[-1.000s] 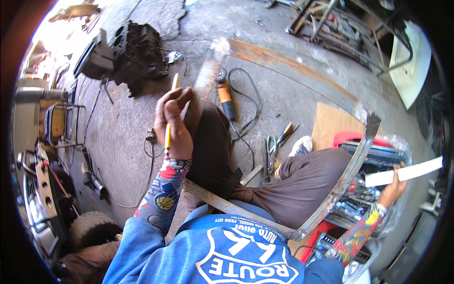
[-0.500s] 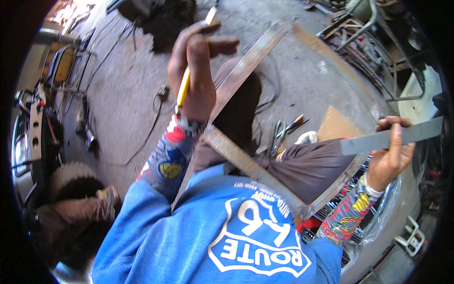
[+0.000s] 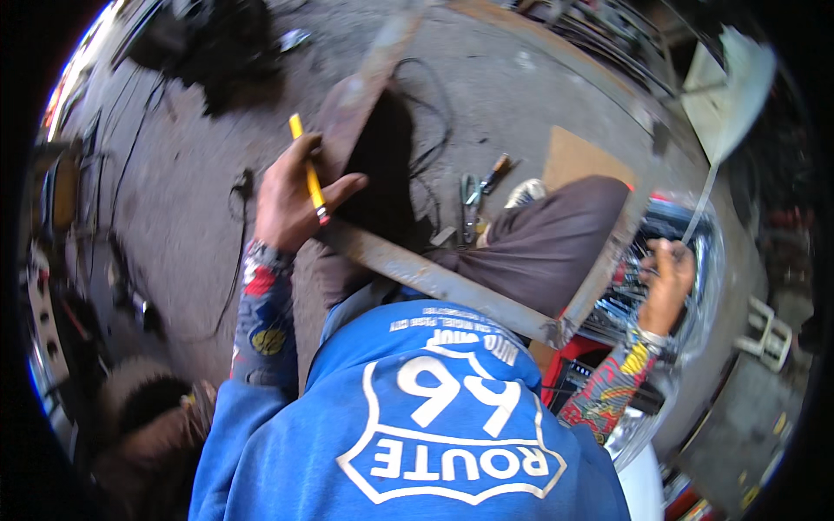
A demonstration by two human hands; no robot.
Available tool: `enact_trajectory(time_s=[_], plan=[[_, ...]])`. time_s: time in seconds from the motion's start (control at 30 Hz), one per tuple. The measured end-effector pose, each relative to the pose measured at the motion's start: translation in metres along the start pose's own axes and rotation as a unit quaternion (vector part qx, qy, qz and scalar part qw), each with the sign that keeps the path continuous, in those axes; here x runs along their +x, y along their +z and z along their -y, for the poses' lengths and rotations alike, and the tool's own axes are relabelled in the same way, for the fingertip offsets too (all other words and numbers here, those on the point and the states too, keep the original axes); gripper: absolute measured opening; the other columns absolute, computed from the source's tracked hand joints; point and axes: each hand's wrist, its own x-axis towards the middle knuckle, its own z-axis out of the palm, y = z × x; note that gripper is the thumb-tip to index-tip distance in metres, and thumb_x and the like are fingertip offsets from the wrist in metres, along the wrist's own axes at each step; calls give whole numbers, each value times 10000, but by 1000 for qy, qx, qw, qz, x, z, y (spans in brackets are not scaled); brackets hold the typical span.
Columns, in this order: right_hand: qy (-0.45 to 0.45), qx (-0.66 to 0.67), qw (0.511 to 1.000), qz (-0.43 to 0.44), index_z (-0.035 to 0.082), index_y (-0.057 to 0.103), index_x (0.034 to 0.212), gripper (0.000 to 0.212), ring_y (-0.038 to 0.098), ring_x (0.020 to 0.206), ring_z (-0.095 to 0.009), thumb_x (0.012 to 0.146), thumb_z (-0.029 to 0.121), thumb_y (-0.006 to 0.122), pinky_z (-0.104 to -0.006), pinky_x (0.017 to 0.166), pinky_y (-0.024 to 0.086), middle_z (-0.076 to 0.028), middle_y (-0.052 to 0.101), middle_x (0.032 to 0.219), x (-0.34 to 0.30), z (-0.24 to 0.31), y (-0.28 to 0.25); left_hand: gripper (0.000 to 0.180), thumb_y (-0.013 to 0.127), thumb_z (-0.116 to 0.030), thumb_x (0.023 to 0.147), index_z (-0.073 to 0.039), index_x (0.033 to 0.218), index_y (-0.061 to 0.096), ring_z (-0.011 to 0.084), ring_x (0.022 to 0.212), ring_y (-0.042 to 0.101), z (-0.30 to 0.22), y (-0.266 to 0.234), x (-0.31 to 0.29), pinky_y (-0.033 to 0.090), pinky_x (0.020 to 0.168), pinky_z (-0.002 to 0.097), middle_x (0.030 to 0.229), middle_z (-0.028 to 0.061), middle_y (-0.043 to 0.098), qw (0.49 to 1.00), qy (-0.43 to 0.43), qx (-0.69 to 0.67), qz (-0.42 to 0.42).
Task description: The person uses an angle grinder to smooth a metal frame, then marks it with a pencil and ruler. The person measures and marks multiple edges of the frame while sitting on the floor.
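Observation:
My left hand (image 3: 291, 195) holds a yellow pencil (image 3: 311, 178), which slants across it between thumb and fingers. That hand is at the left corner of a rusty rectangular metal frame (image 3: 434, 276), which rests across my lap and stretches away from me. Off the frame's right side, my right hand (image 3: 669, 282) grips the lower end of a flat grey metal strip (image 3: 702, 201). The strip is seen nearly edge-on and points up and away. Below the right hand lies a tool case (image 3: 621, 282) with several small shiny pieces, partly hidden by the frame and my arm.
Pliers (image 3: 470, 195) and a wooden-handled tool (image 3: 496, 172) lie on the concrete floor near my shoe (image 3: 525, 193). Beyond is a piece of cardboard (image 3: 586, 156). Black cables (image 3: 233, 269) trail across the floor at the left. A dark bulky object (image 3: 204, 52) stands far left.
My left hand has come down and nearer, its fingers now curled with the pencil. My right hand has turned the strip from broadside to nearly edge-on and lowered toward the tool case. The view has shifted.

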Motion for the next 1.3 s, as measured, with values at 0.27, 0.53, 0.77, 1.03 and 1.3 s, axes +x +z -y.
enact_trajectory(time_s=[0.27, 0.53, 0.77, 1.03, 1.3], plan=[[120, 254, 959, -18, 46, 569, 1209, 278, 579, 931, -114, 1057, 275, 609, -299, 836, 490, -16, 613, 1060, -56, -28, 35, 649, 845, -295, 801, 48, 1293, 597, 324, 930, 709, -16, 3, 13, 558, 855, 391, 1039, 217, 701, 997, -19, 61, 31], [78, 206, 975, 13, 73, 551, 1015, 183, 445, 852, -88, 1051, 241, 614, -269, 806, 412, 20, 505, 930, -58, -10, 42, 589, 841, -280, 782, 52, 1225, 640, 276, 894, 719, -19, 6, 17, 563, 821, 375, 977, 182, 717, 999, -5, 37, 15], [123, 187, 971, 81, 84, 615, 1154, 264, 640, 859, -94, 1061, 330, 594, -250, 781, 522, -5, 659, 989, -46, 7, 27, 724, 878, -259, 828, 100, 1357, 538, 210, 1113, 635, -30, -32, 37, 483, 1016, 324, 1219, 163, 661, 978, -26, -112, 174], [257, 217, 930, 148, 53, 635, 1130, 365, 666, 553, -188, 1021, 400, 603, -269, 526, 571, -122, 709, 826, -17, 51, 10, 583, 719, -282, 941, 42, 1398, 557, 182, 1083, 674, -16, -70, 67, 521, 968, 312, 1200, 116, 694, 887, -102, -363, 267], [353, 274, 874, 191, -9, 634, 1183, 445, 622, 603, -134, 1050, 412, 571, -227, 501, 535, -66, 651, 855, 4, 64, 2, 612, 552, -395, 978, 43, 1407, 553, 288, 1080, 718, 6, -59, 66, 579, 958, 376, 1236, 230, 685, 869, -123, -450, 166]])
